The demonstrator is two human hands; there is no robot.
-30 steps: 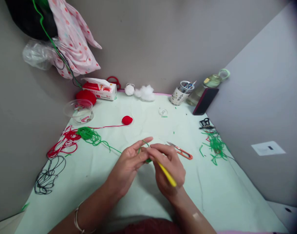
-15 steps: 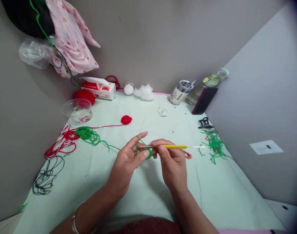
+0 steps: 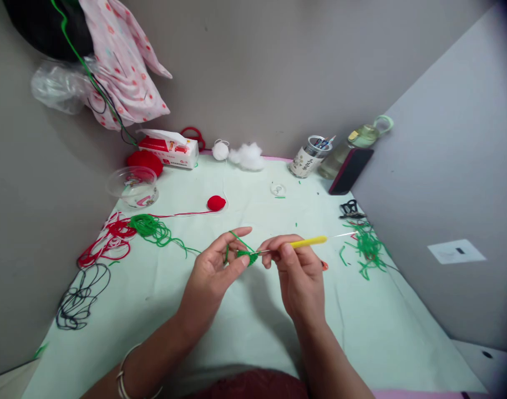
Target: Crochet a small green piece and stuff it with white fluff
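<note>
Two hands work above the middle of the table [image 3: 245, 343]: the left hand [image 3: 212, 266] pinches a small green crochet piece [image 3: 247, 257], and the right hand [image 3: 297, 266] grips a yellow-handled crochet hook [image 3: 307, 242], its tip at the piece.

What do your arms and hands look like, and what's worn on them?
The left hand and right hand are ungloved, and no sleeves show on the left forearm or right forearm. A thin, pale bangle circles the left forearm; the right has none in view.
</note>
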